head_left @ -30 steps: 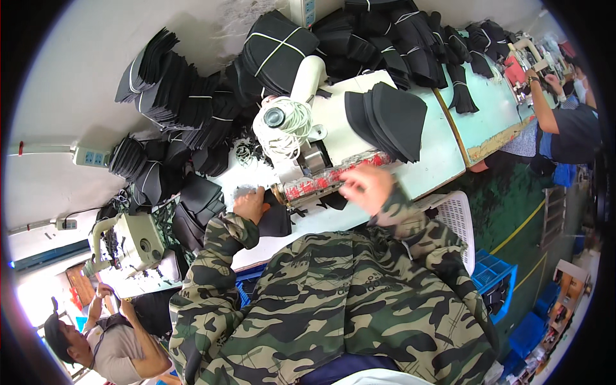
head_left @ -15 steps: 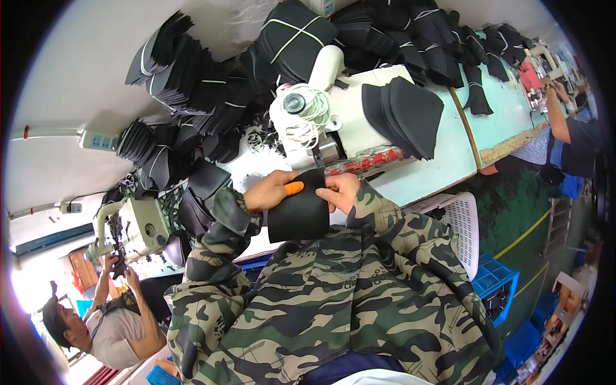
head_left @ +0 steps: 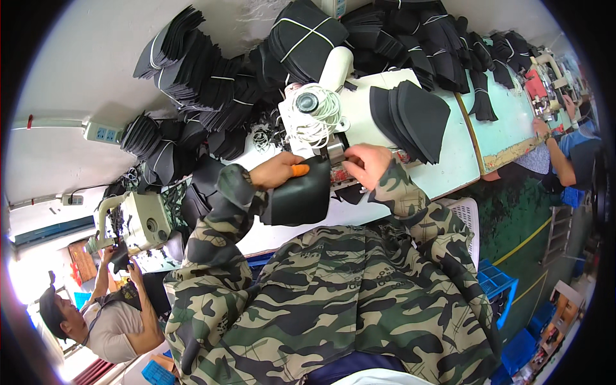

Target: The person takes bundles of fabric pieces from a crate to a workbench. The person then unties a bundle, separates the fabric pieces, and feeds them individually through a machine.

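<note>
A black, smooth, flexible panel (head_left: 298, 199) hangs from my left hand (head_left: 277, 171), pinched near its top edge; an orange cover sits on one finger. Its upper edge lies beside the metal cylinder (head_left: 335, 149) of a cream-coloured machine (head_left: 335, 69). Just right of that cylinder is my right hand (head_left: 370, 164), apart from the panel. Its fingers are curled together, and whatever they may hold is hidden. On the machine's flat bed rests a fanned stack of black panels (head_left: 414, 122). A coil of white cord (head_left: 316, 122) sits on the machine's left part.
Tied bundles of black pieces (head_left: 308, 38) line the wall. A white basket (head_left: 467, 215) and blue crate (head_left: 497, 282) stand at right. At left a person (head_left: 112, 327) works at another machine (head_left: 144, 221); another person's arm (head_left: 561, 160) shows far right.
My right hand has let go of the panel and moved right, toward the machine's cylinder. The panel, in my left hand, has shifted slightly and now bends at its lower edge.
</note>
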Demonstrator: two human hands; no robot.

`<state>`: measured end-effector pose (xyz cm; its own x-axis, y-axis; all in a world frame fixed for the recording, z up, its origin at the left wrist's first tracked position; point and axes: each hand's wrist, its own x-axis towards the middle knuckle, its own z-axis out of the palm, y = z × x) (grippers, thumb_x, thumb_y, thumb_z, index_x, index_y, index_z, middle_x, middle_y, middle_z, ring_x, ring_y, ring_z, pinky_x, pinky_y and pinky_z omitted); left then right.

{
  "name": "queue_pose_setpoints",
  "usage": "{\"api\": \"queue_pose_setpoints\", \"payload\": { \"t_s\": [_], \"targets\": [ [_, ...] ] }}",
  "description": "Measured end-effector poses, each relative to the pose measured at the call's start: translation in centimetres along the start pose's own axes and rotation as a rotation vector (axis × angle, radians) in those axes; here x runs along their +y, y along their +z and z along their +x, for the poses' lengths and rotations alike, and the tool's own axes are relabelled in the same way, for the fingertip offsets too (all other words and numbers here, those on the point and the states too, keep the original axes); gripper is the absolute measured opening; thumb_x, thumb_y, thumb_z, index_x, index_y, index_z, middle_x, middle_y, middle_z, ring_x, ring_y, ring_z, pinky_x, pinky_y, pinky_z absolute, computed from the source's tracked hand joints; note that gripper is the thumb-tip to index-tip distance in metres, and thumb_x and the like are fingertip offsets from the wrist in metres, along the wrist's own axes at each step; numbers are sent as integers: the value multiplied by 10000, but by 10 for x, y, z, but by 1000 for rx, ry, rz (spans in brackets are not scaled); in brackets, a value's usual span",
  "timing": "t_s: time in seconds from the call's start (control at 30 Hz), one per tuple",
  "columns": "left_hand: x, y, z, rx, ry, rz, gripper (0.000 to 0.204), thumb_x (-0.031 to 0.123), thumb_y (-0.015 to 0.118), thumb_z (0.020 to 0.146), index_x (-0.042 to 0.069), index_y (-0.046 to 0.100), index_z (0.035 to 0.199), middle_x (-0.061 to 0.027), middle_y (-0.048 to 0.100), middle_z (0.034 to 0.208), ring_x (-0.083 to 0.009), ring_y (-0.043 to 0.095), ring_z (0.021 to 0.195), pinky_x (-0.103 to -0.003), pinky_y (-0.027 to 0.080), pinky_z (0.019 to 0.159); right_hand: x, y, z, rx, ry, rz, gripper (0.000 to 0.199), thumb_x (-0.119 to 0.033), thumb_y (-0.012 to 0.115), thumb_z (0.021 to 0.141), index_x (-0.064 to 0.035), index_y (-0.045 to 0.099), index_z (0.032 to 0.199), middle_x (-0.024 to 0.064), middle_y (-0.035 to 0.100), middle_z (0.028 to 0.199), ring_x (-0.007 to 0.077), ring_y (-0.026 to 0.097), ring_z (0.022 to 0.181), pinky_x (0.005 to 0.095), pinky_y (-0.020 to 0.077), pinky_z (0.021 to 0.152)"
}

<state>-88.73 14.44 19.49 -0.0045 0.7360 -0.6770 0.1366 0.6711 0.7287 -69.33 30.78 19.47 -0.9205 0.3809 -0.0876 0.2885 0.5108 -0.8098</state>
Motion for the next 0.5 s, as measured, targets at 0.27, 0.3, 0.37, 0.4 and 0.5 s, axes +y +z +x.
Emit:
{"api": "queue_pose_setpoints", "payload": {
  "t_s": [0.27,0.3,0.37,0.4,0.5],
  "targets": [
    [-8,29,9,278,57,-244,220,178,496,919,-19,593,913,-3,578,727,-61,513,607,-220,428,531,-12,11,22,-58,-227,-432,264,-224,651,746,-26,581,905,151,586,814,334,571,803,429,450,731],
    [3,28,10,216,20,-283,221,175,487,922,-23,585,926,-19,584,720,-83,527,556,-230,440,487,-8,5,14,-48,-163,-401,214,-205,627,764,-21,580,862,162,594,790,360,583,781,437,455,698],
    [28,31,11,152,-83,-380,227,171,444,937,-29,549,960,-77,593,666,-155,539,411,-260,459,382,0,-8,-6,-8,-92,-334,188,-183,600,769,-12,535,815,179,562,694,379,569,680,449,443,596],
    [26,28,12,157,-84,-381,227,171,444,937,-29,549,960,-77,593,666,-155,539,411,-260,459,382,1,-10,-14,-38,-14,-294,198,-193,605,771,-13,541,823,182,570,694,376,576,685,445,444,596],
    [16,13,14,55,-99,-297,214,167,399,949,-8,521,925,-92,557,557,-163,528,386,-259,436,365,4,-12,-35,-28,85,-72,222,-212,638,753,-16,570,832,166,590,678,336,591,644,396,447,572]
  ]
}}
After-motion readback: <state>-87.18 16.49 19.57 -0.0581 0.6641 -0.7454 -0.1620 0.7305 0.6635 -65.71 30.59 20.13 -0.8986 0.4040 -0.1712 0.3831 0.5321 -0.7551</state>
